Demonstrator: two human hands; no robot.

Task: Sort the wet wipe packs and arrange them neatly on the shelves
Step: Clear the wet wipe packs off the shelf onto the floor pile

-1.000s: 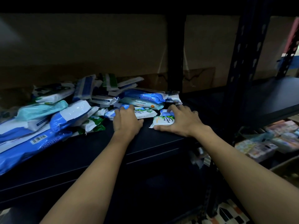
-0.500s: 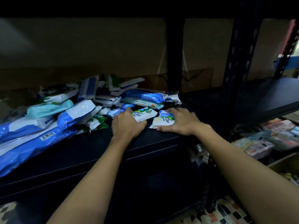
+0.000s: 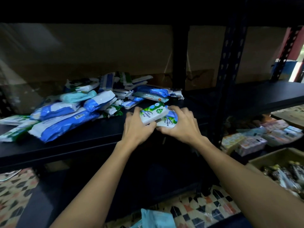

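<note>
Gripping small wipe packs above the shelf [image 3: 85,142]: left hand [image 3: 134,127] one [image 3: 152,115], right hand [image 3: 181,127] another [image 3: 169,123].

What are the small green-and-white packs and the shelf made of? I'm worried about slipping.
Small green-and-white packs: soft glossy plastic film, judging by sheen and crinkled ends. Shelf: dark matte board, seemingly painted metal or laminate; too dim to tell.

Two hands [image 3: 158,127], two small packs [image 3: 152,113]

Dark shelf [image 3: 85,142] under heaped wipe packs [image 3: 69,119]
</note>
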